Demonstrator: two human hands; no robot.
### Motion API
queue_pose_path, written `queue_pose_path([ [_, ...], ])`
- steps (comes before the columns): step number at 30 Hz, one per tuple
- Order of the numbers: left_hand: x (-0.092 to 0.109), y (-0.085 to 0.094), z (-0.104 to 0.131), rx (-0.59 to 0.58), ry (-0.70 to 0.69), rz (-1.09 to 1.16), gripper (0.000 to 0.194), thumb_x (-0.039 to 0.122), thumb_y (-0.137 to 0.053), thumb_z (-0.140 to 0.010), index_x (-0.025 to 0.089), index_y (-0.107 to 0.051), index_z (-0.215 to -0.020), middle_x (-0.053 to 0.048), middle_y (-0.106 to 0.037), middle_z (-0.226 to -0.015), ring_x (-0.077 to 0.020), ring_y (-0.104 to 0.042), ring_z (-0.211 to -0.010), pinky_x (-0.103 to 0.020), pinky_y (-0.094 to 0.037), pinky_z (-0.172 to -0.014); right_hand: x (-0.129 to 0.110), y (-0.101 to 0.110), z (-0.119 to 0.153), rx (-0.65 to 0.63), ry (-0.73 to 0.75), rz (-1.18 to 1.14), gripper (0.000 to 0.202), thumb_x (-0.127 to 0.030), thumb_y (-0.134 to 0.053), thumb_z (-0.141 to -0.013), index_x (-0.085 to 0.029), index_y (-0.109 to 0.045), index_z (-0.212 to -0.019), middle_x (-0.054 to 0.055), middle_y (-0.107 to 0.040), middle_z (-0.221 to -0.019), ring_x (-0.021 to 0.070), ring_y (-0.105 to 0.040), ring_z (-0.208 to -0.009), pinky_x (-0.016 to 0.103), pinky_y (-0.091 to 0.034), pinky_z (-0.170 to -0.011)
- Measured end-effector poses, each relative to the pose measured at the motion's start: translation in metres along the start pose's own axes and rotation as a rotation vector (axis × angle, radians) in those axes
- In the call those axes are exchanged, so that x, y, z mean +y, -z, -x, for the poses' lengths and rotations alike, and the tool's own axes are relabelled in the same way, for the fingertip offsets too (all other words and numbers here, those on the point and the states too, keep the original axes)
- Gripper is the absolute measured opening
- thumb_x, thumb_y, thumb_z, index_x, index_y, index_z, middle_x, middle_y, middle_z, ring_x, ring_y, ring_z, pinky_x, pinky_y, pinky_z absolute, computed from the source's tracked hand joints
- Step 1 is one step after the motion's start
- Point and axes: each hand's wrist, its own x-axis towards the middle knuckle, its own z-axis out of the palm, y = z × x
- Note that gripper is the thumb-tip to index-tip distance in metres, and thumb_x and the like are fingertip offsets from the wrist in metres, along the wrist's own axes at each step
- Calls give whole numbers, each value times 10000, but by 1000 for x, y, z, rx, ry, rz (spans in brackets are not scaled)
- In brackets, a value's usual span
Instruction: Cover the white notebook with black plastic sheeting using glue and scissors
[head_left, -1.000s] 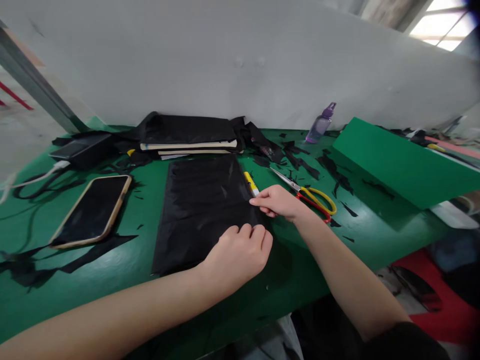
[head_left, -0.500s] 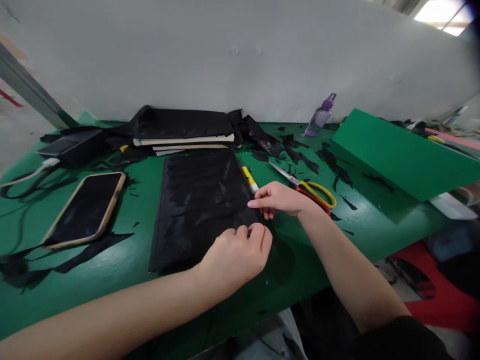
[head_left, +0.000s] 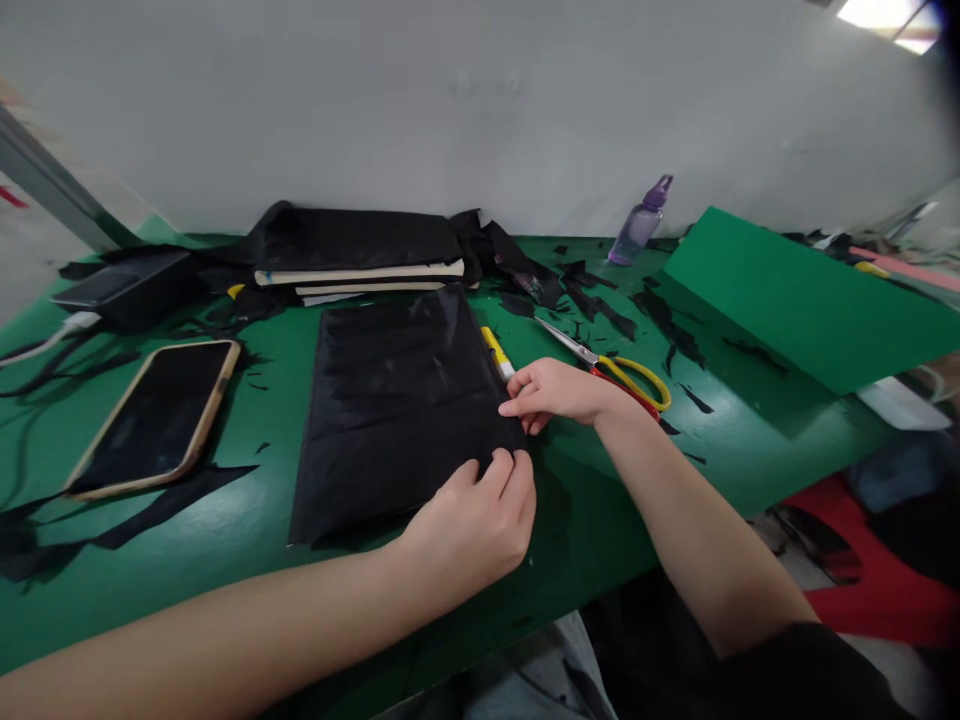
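Note:
A flat black fabric-covered rectangle (head_left: 390,400) lies on the green table. My left hand (head_left: 480,515) is at its lower right corner, fingers curled and pressed together on the black material. At the right edge, my right hand (head_left: 551,392) pinches the side of the same black piece between thumb and fingers. Just above the right fingertips lies a yellow marker (head_left: 496,350) with a white end, beside the piece. Scissors (head_left: 600,362) with yellow and red handles rest behind my right hand, blades pointing away to the left.
A phone (head_left: 161,415) lies at left, near a black box (head_left: 127,285) with a white cable. Behind are a black-covered stack (head_left: 360,240), fabric scraps (head_left: 525,270) and a purple bottle (head_left: 637,225). A green board (head_left: 810,300) leans at right.
My left hand has shifted slightly left, its fingers a little looser at the corner. The right hand has barely moved. The whole view has shifted slightly.

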Motion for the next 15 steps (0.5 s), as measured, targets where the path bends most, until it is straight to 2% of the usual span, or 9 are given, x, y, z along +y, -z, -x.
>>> queue_pose_path([
  [4,6,-4,8,24,-9,25,332,180,-415,-884,41,-573,-1140,-198,-574,-1214,-291,-557,-1061,-369,-520,-737,1,1,-1,-6,-7,-14,358,-351,-804,-560,-150,-564,-731,-7,-622,-559,109,-617,-514,215,-549,-512],
  [8,10,-6,15,0,20,87,342,210,-433,-881,31,-561,-1142,-216,-521,-1280,-315,-511,-1153,-400,-503,-845,-2,1,1,-25,-14,-36,324,-401,-755,-630,-142,-574,-703,2,-610,-564,102,-612,-518,208,-543,-507],
  [15,16,-4,20,-18,71,150,324,242,-442,-879,51,-562,-1112,-228,-462,-1332,-330,-436,-1241,-424,-464,-931,-3,-4,-1,112,44,-61,312,-419,-719,-676,-145,-590,-754,7,-590,-618,91,-581,-525,219,-537,-508],
])
